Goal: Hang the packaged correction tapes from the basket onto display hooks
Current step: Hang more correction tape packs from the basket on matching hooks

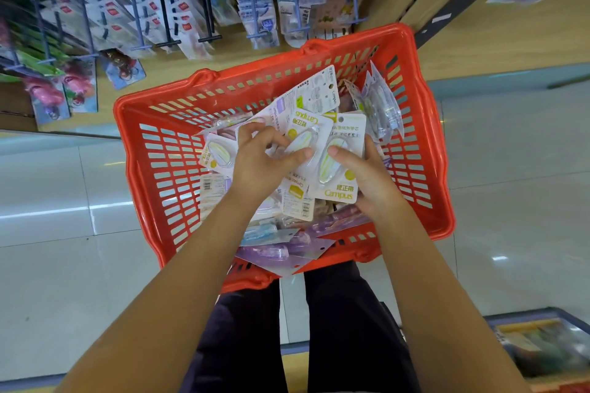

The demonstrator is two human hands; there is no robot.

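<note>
Both hands in the slotted red plastic basket at frame centre: my left hand pinches a glossy blister-carded correction tape, right hand grips another yellow Campus card.

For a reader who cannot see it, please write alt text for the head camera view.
Both of a person's hands reach into a red plastic basket full of packaged correction tapes: the left hand pinches one yellow Campus pack, and the right hand holds another yellow pack. Beyond the basket, display hooks carry hanging stationery packs.
</note>
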